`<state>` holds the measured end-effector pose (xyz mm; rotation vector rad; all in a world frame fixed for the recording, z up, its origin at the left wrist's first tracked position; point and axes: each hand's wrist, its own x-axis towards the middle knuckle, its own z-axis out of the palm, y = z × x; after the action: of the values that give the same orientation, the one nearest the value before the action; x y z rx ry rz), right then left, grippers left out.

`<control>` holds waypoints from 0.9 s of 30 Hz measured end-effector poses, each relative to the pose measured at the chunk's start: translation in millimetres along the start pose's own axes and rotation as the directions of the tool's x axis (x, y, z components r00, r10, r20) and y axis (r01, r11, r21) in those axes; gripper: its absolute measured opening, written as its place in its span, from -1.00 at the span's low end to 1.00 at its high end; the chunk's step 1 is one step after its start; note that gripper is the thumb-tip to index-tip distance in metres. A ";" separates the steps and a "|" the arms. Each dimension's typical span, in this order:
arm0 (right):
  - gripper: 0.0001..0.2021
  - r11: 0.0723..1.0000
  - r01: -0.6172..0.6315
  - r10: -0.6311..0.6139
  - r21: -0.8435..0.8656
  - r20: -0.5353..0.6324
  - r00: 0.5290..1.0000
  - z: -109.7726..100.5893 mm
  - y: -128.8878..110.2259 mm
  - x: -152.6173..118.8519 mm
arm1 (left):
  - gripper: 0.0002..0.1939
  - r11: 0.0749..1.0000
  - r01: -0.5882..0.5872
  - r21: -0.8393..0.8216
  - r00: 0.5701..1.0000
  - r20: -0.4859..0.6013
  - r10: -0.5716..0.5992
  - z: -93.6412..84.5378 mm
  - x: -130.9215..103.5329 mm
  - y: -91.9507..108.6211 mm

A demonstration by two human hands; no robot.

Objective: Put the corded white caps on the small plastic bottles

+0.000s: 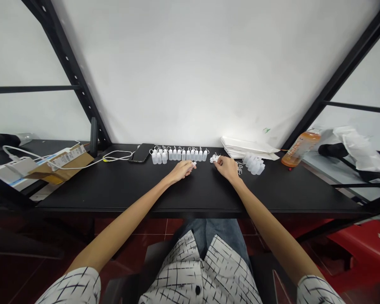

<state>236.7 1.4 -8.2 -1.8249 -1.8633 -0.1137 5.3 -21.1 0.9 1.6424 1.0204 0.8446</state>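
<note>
My left hand (182,170) is closed around a small white squeeze bottle (194,164), of which only the top shows past the fingers. To the right, the fingertips of my right hand (227,167) pinch together at a small pile of white caps (214,158). Whatever is between those fingertips is too small to make out. Behind my left hand, several capped squeeze bottles (175,154) stand upright in rows, with looped straps at their tops. Right of my right hand lies a cluster of uncapped translucent bottles (253,164), beside some thin white loops (240,167).
A black phone (141,153) and a white cable (118,157) lie left of the bottle rows. White paper or bags (248,147) are stacked against the wall. An orange bottle (300,148) leans at the right. An opened cardboard box (61,164) sits at the left.
</note>
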 end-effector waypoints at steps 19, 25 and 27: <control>-0.70 0.989 0.110 -0.098 -0.099 0.126 0.987 -0.5 -1.9 -7.9 | -0.63 0.984 -0.130 0.118 0.990 0.063 0.123 -3.6 1.8 -1.4; -0.72 0.983 0.182 -0.175 -0.035 0.147 0.973 0.9 -2.0 -6.9 | -0.64 0.963 -0.199 0.183 0.979 0.076 0.188 -5.2 0.6 -1.1; -0.73 0.982 0.190 -0.186 -0.015 0.144 0.972 0.6 -2.8 -7.3 | -0.63 0.948 -0.228 0.221 0.974 0.063 0.219 -5.5 2.3 -3.9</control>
<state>233.5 -5.2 -10.9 -1.7110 -2.1434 -0.0796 0.5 -16.4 -1.2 1.9900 0.9431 0.8664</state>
